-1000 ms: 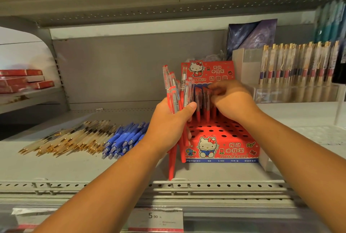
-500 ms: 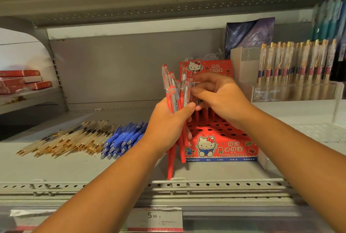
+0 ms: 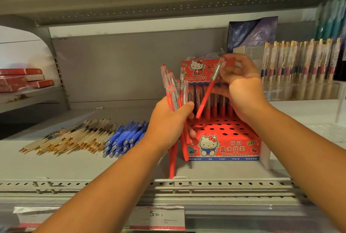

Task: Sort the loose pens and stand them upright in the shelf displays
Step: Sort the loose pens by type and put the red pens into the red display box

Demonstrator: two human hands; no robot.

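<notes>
My left hand grips a bunch of red pens, held upright in front of the left side of the red cartoon-cat display box. My right hand pinches a single red pen by its clear cap end; the pen slants down to the left, its tip just above the box's holed top. A row of red pens stands upright in the back holes of the box, partly hidden by my right hand.
Loose blue pens and gold-tipped clear pens lie flat on the grey shelf to the left. A clear display of upright gold-clipped pens stands at the right. Red boxes sit on the neighbouring shelf.
My right hand came back from the box to the bunch, pulled one red pen out and raised it up and to the right. My left hand has stayed put.
</notes>
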